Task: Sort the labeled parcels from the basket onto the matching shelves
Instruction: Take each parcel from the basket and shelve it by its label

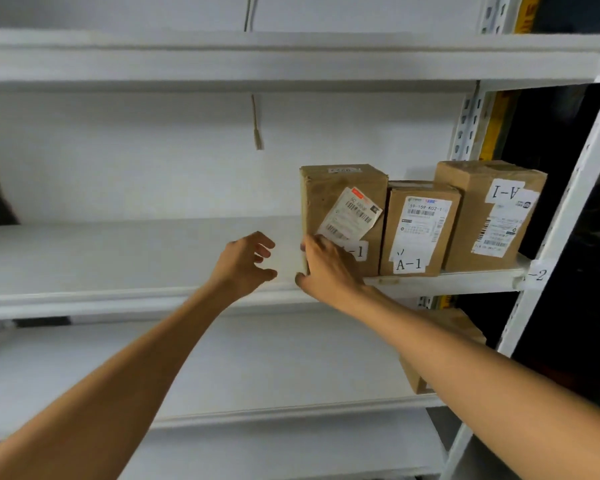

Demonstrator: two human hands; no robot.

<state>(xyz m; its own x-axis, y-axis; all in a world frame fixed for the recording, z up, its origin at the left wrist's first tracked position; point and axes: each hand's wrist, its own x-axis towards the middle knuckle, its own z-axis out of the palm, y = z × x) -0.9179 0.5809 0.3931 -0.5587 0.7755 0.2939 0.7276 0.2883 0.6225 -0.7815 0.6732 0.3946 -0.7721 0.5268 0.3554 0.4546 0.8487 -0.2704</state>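
Fingers (314,242) of right hand (329,271) hold upright parcel (340,188); long axis vertical.

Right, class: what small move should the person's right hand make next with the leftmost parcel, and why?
Probably release it and draw back. The leftmost parcel already stands upright on the shelf beside the middle parcel labelled A-1, the right hand holds only its lower left corner, and the left hand is open nearby.

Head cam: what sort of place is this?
Probably a parcel storeroom or sorting depot. White metal shelving with slotted uprights; brown cardboard parcels standing side by side on one shelf, bearing courier labels and A-1 tags; a location tag ending in -2 on the front post.
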